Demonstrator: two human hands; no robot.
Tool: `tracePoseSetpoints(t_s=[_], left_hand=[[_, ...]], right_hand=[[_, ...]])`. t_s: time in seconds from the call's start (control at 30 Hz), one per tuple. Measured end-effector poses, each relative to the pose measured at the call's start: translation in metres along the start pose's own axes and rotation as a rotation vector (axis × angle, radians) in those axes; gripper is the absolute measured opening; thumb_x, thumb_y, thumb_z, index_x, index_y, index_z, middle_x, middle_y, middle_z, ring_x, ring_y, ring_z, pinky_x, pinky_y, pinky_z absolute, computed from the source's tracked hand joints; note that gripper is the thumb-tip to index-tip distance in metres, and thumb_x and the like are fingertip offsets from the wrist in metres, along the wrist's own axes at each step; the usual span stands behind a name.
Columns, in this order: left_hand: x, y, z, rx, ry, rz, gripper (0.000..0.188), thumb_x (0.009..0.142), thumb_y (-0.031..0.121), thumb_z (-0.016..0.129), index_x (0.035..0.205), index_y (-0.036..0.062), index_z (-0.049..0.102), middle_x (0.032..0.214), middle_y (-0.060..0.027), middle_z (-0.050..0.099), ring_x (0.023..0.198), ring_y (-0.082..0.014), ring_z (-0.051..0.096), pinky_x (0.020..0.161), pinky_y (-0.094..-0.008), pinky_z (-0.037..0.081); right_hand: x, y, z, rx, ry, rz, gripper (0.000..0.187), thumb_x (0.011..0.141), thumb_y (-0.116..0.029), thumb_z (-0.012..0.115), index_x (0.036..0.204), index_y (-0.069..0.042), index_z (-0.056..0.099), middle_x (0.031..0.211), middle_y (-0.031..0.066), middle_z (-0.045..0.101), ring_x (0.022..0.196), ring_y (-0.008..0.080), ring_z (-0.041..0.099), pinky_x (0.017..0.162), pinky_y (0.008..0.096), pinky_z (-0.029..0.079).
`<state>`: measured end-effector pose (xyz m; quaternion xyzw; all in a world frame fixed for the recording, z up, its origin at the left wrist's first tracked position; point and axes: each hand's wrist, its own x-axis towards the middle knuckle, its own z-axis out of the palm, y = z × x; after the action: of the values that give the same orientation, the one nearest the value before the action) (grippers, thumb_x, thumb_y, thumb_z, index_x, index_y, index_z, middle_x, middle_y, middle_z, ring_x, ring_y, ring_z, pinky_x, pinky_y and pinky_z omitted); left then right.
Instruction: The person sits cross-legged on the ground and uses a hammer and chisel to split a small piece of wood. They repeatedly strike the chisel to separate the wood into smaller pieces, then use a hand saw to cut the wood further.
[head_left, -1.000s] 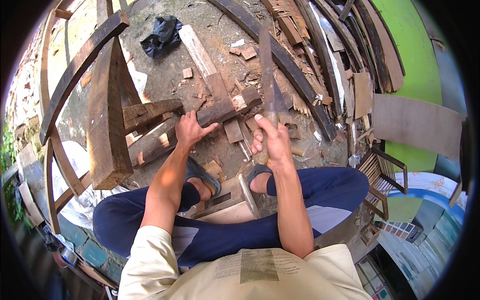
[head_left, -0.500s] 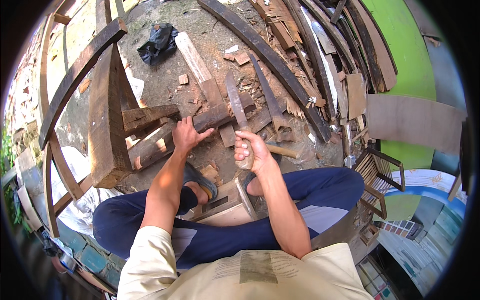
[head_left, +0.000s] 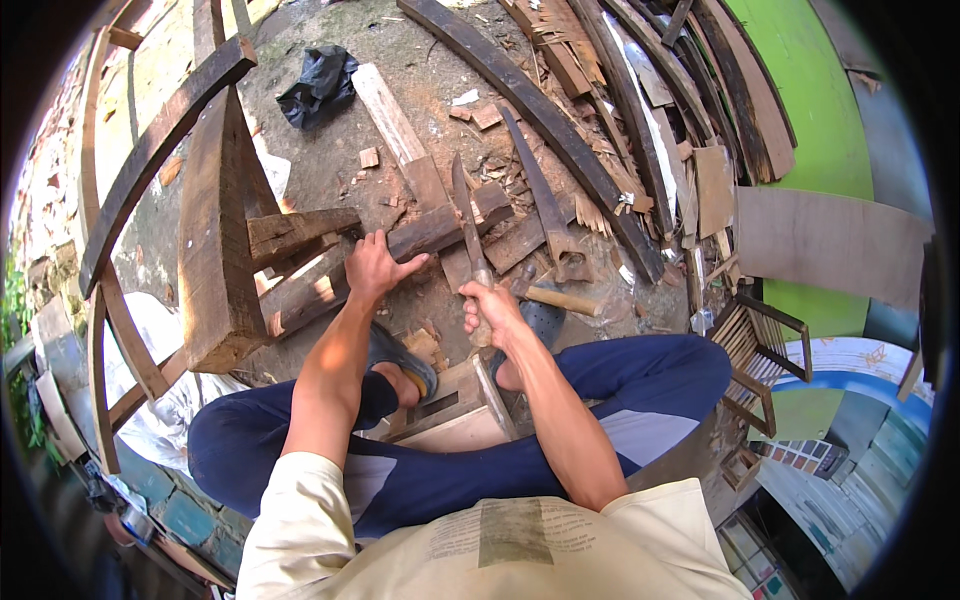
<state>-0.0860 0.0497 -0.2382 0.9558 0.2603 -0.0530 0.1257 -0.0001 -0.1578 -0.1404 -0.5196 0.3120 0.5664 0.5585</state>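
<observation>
A dark, rough wooden beam [head_left: 425, 234] lies slantwise on the ground before me. My left hand [head_left: 376, 270] grips it from above, fingers over its far side and thumb stretched to the right. In my right hand [head_left: 490, 308] is the handle of a machete [head_left: 466, 215]. Its long blade points away from me with the edge nearly toward me, crossing over the beam near its right end; whether it touches the wood I cannot tell. Right of the blade lies a handsaw [head_left: 537, 190]. A hammer [head_left: 563, 299] with a wooden handle rests by my right foot.
Under the beam runs a pale-faced plank [head_left: 392, 115]. Wooden frames [head_left: 215, 230] stand at the left. A long dark timber [head_left: 540, 120] and stacked boards [head_left: 690, 90] lie at the right. A black plastic bag [head_left: 317, 87] and wood chips are scattered on the ground.
My right hand has drawn slightly nearer and left, turning the machete so its blade shows narrower. My left hand stays on the beam.
</observation>
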Motion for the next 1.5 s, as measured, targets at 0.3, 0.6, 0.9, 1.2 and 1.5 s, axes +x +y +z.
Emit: tracePoseSetpoints(t_s=[0.3,0.6,0.9,1.2,1.5], left_hand=[[-0.001,-0.001,-0.001,0.027,-0.038,-0.022,0.094,0.065,0.087,0.067,0.101,0.0002,0.065,0.090,-0.0149,0.070,0.083,-0.0300,0.071,0.069,-0.0403,0.060],[-0.007,0.002,0.004,0.032,0.063,0.010,0.092,0.064,0.086,0.068,0.100,0.0014,0.066,0.089,-0.0129,0.068,0.084,-0.0294,0.070,0.070,-0.0397,0.059],[-0.007,0.002,0.005,0.040,0.046,-0.002,0.092,0.064,0.086,0.068,0.101,0.0017,0.066,0.089,-0.0122,0.068,0.085,-0.0291,0.069,0.071,-0.0392,0.058],[-0.006,-0.001,0.011,0.044,0.123,0.055,0.086,0.062,0.086,0.069,0.092,0.0046,0.065,0.085,-0.0106,0.066,0.077,-0.0277,0.067,0.065,-0.0382,0.057],[-0.008,-0.001,0.010,0.014,0.167,0.096,0.086,0.061,0.085,0.070,0.090,0.0050,0.064,0.082,-0.0087,0.065,0.075,-0.0274,0.067,0.065,-0.0383,0.056]], right_hand=[[-0.021,-0.044,0.007,-0.131,0.074,0.019,0.022,0.094,-0.026,0.069,0.090,-0.008,0.057,0.062,0.0017,0.056,0.045,0.0137,0.052,0.045,0.0321,0.046],[-0.042,-0.015,0.025,-0.827,0.480,-0.983,0.031,0.094,-0.029,0.067,0.085,0.001,0.065,0.060,0.0120,0.063,0.051,0.0224,0.064,0.052,0.0380,0.052],[-0.027,0.002,0.001,-0.887,0.486,-0.782,0.025,0.090,-0.023,0.067,0.093,0.001,0.068,0.078,0.0212,0.069,0.077,0.0379,0.070,0.073,0.0449,0.054],[-0.026,-0.011,0.003,-1.046,0.510,-0.607,0.029,0.088,-0.026,0.067,0.100,0.001,0.069,0.086,0.0267,0.070,0.085,0.0427,0.070,0.078,0.0475,0.054],[-0.026,-0.002,-0.005,-1.132,0.483,-0.493,0.031,0.086,-0.025,0.068,0.097,0.004,0.067,0.087,0.0288,0.070,0.088,0.0459,0.069,0.081,0.0495,0.054]])
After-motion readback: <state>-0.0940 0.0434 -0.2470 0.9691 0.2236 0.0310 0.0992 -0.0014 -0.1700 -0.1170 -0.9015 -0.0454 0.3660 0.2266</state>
